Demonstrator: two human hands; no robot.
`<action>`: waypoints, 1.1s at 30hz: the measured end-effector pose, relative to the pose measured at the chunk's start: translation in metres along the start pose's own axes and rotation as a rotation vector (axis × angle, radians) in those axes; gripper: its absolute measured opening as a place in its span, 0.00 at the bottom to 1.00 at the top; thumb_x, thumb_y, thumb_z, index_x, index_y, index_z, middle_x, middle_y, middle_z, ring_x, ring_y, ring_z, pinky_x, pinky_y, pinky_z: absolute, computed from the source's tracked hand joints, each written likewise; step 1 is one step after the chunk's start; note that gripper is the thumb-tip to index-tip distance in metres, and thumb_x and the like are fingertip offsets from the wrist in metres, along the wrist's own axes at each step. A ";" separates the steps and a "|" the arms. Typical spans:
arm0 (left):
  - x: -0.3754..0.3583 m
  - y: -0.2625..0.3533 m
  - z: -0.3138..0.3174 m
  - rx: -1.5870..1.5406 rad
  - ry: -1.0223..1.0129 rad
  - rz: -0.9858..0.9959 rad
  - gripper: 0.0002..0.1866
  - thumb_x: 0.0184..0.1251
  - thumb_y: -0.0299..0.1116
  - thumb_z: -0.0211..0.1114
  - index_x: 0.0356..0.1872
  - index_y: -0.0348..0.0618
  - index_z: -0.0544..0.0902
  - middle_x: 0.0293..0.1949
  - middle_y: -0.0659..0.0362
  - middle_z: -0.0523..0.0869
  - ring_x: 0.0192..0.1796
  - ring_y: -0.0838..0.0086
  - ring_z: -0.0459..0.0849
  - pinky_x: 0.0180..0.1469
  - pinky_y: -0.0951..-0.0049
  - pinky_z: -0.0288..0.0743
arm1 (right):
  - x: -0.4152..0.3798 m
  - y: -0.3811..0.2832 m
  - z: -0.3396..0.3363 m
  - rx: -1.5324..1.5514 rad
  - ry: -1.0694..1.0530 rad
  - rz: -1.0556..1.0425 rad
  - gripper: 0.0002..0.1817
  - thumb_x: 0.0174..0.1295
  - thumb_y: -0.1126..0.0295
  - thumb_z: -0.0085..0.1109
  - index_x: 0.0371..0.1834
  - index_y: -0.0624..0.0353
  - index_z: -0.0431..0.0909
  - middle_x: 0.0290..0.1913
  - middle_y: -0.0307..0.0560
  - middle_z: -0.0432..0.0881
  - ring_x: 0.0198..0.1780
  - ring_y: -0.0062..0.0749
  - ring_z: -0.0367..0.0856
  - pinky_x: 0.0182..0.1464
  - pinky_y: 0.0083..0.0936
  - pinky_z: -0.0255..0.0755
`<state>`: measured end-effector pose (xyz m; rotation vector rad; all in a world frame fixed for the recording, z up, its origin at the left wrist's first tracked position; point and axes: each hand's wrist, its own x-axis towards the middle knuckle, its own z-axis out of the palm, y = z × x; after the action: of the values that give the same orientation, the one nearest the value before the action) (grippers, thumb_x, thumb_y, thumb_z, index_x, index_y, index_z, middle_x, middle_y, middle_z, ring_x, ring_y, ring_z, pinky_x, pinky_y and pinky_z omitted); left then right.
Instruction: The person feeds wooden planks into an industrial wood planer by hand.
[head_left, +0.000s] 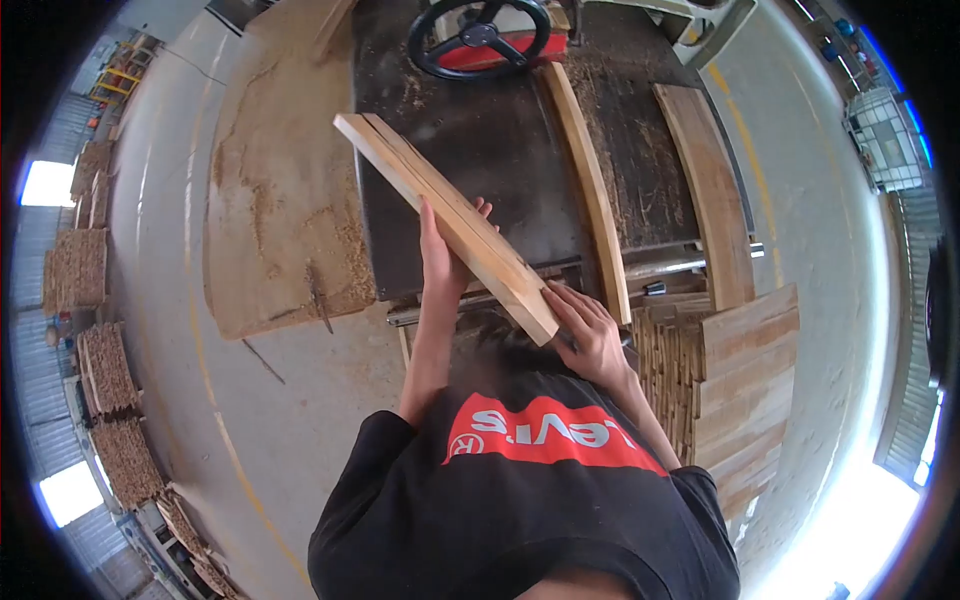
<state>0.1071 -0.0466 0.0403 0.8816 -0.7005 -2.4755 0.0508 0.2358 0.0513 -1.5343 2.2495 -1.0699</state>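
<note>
A wooden board point(455, 225) with a long dark crack along one face is held up at a slant in front of my chest. Under its middle, my left hand point(445, 245) is closed round it, thumb on the left side and fingertips showing on the right. At the near end, my right hand point(588, 328) grips the board's right edge, its thumb partly hidden. Beneath the board lies a dark machine table point(450, 105). A narrow wooden strip point(585, 180) rests lengthwise on that table, to the right of the held board.
A black handwheel point(479, 35) stands at the table's far end. Another plank point(705, 185) lies on the right side. A stack of boards point(750, 385) is beside my right arm. To the left is a sawdust-covered wooden sheet point(285, 190); several wood stacks point(125, 460) line the far-left wall.
</note>
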 end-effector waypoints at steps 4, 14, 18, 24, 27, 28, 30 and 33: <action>-0.010 -0.014 -0.001 0.397 -0.026 0.058 0.50 0.83 0.76 0.49 0.84 0.39 0.66 0.74 0.43 0.79 0.79 0.52 0.77 0.76 0.42 0.73 | -0.016 -0.011 0.005 0.198 0.038 0.300 0.30 0.64 0.69 0.77 0.71 0.63 0.84 0.60 0.62 0.91 0.63 0.56 0.90 0.67 0.41 0.82; -0.009 -0.056 0.010 1.159 -0.347 0.205 0.53 0.82 0.65 0.64 0.81 0.16 0.66 0.85 0.19 0.56 0.92 0.45 0.50 0.88 0.56 0.54 | -0.045 0.039 0.037 1.133 -0.048 0.904 0.29 0.87 0.51 0.58 0.60 0.73 0.87 0.52 0.53 0.96 0.56 0.32 0.92 0.66 0.30 0.80; 0.007 -0.067 0.018 1.607 -0.328 0.398 0.61 0.74 0.71 0.69 0.79 0.13 0.66 0.80 0.11 0.58 0.88 0.23 0.48 0.87 0.41 0.54 | -0.040 0.046 0.047 1.111 -0.080 0.917 0.29 0.88 0.50 0.56 0.59 0.73 0.86 0.52 0.53 0.95 0.57 0.33 0.92 0.67 0.30 0.79; 0.002 -0.059 0.020 1.681 -0.369 0.452 0.60 0.71 0.68 0.73 0.75 0.10 0.69 0.77 0.14 0.66 0.86 0.19 0.52 0.86 0.38 0.57 | -0.040 0.042 0.046 1.167 -0.057 0.946 0.29 0.88 0.49 0.56 0.58 0.71 0.87 0.49 0.49 0.94 0.54 0.30 0.90 0.65 0.27 0.78; 0.009 -0.049 0.019 1.603 -0.434 0.481 0.59 0.69 0.70 0.73 0.72 0.11 0.73 0.74 0.13 0.68 0.85 0.20 0.57 0.85 0.39 0.59 | -0.042 0.044 0.051 1.083 -0.068 0.967 0.29 0.88 0.48 0.56 0.56 0.68 0.89 0.45 0.43 0.92 0.49 0.26 0.87 0.60 0.25 0.77; 0.009 -0.043 0.023 1.588 -0.467 0.494 0.58 0.68 0.69 0.74 0.71 0.11 0.74 0.73 0.13 0.69 0.85 0.21 0.58 0.84 0.39 0.60 | -0.042 0.043 0.050 1.066 -0.081 0.963 0.29 0.88 0.48 0.56 0.55 0.68 0.90 0.44 0.42 0.91 0.48 0.25 0.85 0.58 0.25 0.76; 0.009 -0.040 0.023 1.591 -0.500 0.544 0.56 0.68 0.68 0.75 0.69 0.11 0.76 0.72 0.14 0.71 0.84 0.22 0.59 0.84 0.40 0.61 | -0.040 0.034 0.049 1.030 -0.104 0.960 0.29 0.87 0.46 0.56 0.53 0.66 0.91 0.42 0.39 0.90 0.45 0.23 0.82 0.56 0.24 0.75; 0.007 -0.045 0.019 1.586 -0.500 0.617 0.55 0.69 0.67 0.75 0.68 0.11 0.76 0.73 0.13 0.70 0.85 0.24 0.59 0.83 0.39 0.61 | -0.037 0.017 0.054 1.003 -0.059 1.007 0.30 0.86 0.45 0.58 0.51 0.65 0.93 0.42 0.38 0.89 0.45 0.22 0.81 0.55 0.22 0.74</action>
<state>0.0795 -0.0088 0.0239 0.2453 -2.6852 -1.1861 0.0836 0.2479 -0.0065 -0.0049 1.5645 -1.3558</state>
